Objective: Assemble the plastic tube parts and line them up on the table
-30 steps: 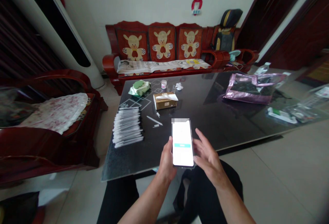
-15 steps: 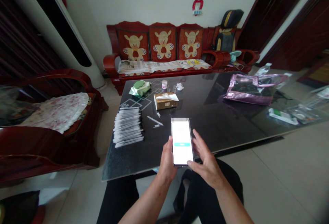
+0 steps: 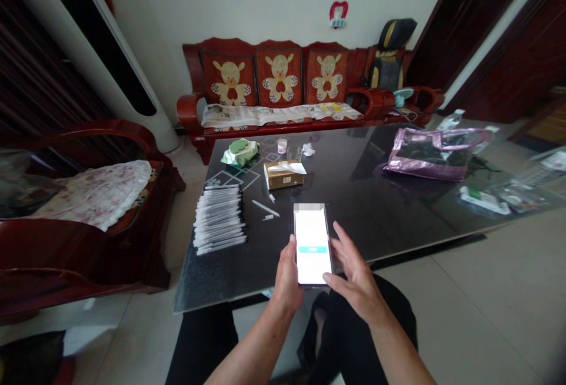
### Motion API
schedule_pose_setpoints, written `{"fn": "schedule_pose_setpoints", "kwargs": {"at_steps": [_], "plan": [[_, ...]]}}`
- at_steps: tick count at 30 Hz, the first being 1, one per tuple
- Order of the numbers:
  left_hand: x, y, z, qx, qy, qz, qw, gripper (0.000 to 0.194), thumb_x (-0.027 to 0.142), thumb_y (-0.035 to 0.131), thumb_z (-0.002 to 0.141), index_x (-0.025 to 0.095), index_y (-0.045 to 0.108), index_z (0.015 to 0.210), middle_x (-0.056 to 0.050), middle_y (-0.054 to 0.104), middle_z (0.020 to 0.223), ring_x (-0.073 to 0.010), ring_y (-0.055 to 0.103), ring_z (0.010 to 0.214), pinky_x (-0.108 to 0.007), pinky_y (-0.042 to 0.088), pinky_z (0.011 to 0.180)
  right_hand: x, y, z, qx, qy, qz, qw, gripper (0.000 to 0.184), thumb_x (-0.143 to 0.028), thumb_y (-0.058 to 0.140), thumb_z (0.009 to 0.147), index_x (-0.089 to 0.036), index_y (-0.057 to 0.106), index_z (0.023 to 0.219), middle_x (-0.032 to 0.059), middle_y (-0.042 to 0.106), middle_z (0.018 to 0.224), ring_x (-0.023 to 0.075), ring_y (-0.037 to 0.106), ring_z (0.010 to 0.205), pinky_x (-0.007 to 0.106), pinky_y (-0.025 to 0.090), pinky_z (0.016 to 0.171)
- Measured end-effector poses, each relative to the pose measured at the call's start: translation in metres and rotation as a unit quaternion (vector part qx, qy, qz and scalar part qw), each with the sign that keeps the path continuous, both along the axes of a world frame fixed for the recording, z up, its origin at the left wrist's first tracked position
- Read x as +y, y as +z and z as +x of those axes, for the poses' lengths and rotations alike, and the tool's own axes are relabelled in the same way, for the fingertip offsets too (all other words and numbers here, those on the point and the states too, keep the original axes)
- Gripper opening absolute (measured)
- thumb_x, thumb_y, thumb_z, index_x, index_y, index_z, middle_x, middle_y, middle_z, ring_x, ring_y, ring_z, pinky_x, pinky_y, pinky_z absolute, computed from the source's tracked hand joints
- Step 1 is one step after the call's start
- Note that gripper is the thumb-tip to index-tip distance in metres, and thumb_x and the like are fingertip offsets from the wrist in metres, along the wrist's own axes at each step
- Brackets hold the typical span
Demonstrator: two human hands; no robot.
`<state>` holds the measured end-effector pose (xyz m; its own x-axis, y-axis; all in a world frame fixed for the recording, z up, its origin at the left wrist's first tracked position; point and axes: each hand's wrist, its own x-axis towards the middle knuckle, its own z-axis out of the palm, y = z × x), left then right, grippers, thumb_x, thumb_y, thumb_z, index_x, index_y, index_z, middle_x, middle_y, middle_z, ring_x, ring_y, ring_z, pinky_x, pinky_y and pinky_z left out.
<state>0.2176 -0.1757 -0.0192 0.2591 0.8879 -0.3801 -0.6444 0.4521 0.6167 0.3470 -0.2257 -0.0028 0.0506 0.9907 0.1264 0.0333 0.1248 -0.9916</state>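
Observation:
A smartphone (image 3: 312, 264) with a bright white screen and a blue bar is held upright over the table's near edge. My left hand (image 3: 289, 276) grips its left side, thumb along the edge and the other fingers hidden behind. On the other side, my right hand (image 3: 356, 276) holds the lower right part, its thumb tip at the bottom corner of the screen and its index finger lifted off the edge. Left of the phone lies a row of several white pens (image 3: 220, 220) with black ends. A single pen barrel (image 3: 266, 207) and small white pieces (image 3: 268, 217) lie between.
On the dark glossy table (image 3: 354, 196) stand a gold tissue box (image 3: 285, 180), a green wipes pack (image 3: 241, 153), a small white tub (image 3: 282, 145) and crumpled tissue (image 3: 308, 150). A purple clear bag (image 3: 428, 164) and plastic packs (image 3: 484, 200) are at right. A wooden sofa (image 3: 192, 108) stands behind.
Almost nothing has moved. The view has shifted very slightly, and both hands keep the same hold on the smartphone.

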Motion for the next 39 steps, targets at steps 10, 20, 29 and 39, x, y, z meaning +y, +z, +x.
{"fn": "schedule_pose_setpoints", "kwargs": {"at_steps": [10,20,29,39], "plan": [[0.0,0.003,-0.0003,-0.009,-0.007,0.006,1.0,0.051,0.054,0.059,0.081,0.008,0.068,0.102,-0.014,0.073,0.092,-0.0277,0.069,0.084,-0.034,0.05,0.076,0.0,-0.0019,0.0001,0.025,-0.008,0.009,1.0,0.075,-0.032,0.062,0.083,-0.03,0.026,0.148,0.0065,0.035,0.151,0.0282,0.036,0.136,0.048,0.032,0.109],[0.001,0.0052,0.0,-0.001,0.001,0.003,1.0,0.051,0.053,0.062,0.079,0.008,0.068,0.102,-0.014,0.073,0.091,-0.0277,0.069,0.084,-0.034,0.05,0.075,0.0019,0.0003,-0.0009,-0.007,0.007,0.009,1.0,0.085,-0.022,0.066,0.076,-0.028,0.022,0.149,0.0091,0.043,0.145,0.0284,0.043,0.13,0.046,0.032,0.109],[0.0015,0.0051,-0.0002,0.005,0.002,0.0,1.0,0.048,0.052,0.061,0.08,0.009,0.069,0.1,-0.013,0.074,0.089,-0.0267,0.069,0.083,-0.033,0.051,0.073,0.0024,-0.0049,0.0009,-0.023,0.005,0.018,1.0,0.086,-0.024,0.067,0.076,-0.027,0.021,0.149,0.0094,0.038,0.148,0.03,0.039,0.133,0.049,0.029,0.11],[0.001,0.0098,0.0007,-0.001,0.009,-0.004,1.0,0.049,0.052,0.061,0.079,0.008,0.068,0.101,-0.013,0.073,0.088,-0.0267,0.069,0.083,-0.033,0.05,0.074,0.0032,-0.0053,0.0005,-0.013,0.003,0.019,1.0,0.086,-0.027,0.069,0.077,-0.028,0.023,0.149,0.0094,0.038,0.148,0.0308,0.038,0.134,0.051,0.028,0.111]]}}
